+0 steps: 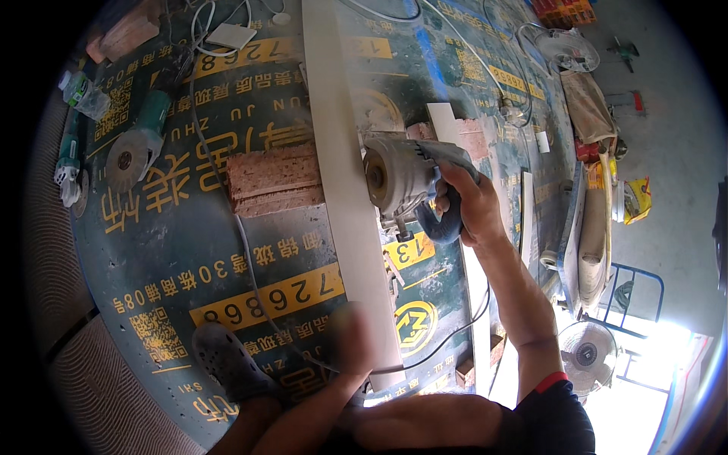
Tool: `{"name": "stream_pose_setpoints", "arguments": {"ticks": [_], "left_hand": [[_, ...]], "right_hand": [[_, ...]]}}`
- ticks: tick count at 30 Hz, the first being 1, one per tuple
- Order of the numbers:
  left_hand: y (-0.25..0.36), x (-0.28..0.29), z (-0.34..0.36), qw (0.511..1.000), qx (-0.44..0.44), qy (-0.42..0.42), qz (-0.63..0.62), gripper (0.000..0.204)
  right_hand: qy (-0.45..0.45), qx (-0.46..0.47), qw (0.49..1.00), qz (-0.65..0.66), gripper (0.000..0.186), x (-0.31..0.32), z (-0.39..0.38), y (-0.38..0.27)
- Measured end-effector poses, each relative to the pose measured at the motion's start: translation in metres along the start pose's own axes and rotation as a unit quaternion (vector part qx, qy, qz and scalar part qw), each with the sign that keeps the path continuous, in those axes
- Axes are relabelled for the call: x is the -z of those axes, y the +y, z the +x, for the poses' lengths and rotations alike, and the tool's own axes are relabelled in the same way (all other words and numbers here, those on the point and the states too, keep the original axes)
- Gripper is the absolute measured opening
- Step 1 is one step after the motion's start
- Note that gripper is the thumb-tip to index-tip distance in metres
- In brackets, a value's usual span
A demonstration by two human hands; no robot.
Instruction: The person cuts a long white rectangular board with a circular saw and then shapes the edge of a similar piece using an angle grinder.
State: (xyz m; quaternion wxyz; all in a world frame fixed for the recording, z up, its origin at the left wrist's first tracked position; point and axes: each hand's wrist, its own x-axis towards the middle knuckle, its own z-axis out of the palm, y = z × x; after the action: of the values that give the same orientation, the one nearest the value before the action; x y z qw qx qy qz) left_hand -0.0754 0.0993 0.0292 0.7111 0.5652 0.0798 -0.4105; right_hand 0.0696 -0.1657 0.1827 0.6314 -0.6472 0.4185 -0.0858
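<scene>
My right hand (472, 205) is wrapped round the rear handle of a dusty grey handheld circular saw (394, 171). The saw rests against the right edge of a long pale strip (345, 182), which looks like tile or board; its blade is hidden. A reddish brick (275, 180) sits against the strip's left side, and another brick (472, 138) lies to the right, beyond the saw. Over the strip's near end is my left hand (353, 337), smeared by motion, so its fingers cannot be made out. A dark cable (447, 349) runs below the saw.
Two green angle grinders (148, 133) (68, 171) and a plastic bottle (83, 95) lie at the left on the printed green floor sheet (152, 250). My shoe (227, 360) stands near left. Fans (588, 353) (565, 49), rolled material (594, 235) and a blue metal frame (637, 296) are at the right.
</scene>
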Motion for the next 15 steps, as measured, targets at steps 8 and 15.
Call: {"name": "stream_pose_setpoints", "arguments": {"ticks": [8,15], "left_hand": [[0.0069,-0.0025,-0.0003,1.0,0.02,0.006,0.007,0.067],[-0.0023,-0.0004,-0.0002,0.993,0.062,0.032,0.091,0.066]], "right_hand": [[0.009,-0.005,1.0,0.001,0.023,-0.0008,-0.0051,-0.0014],[0.002,-0.006,1.0,0.007,0.024,0.002,-0.0065,0.002]]}}
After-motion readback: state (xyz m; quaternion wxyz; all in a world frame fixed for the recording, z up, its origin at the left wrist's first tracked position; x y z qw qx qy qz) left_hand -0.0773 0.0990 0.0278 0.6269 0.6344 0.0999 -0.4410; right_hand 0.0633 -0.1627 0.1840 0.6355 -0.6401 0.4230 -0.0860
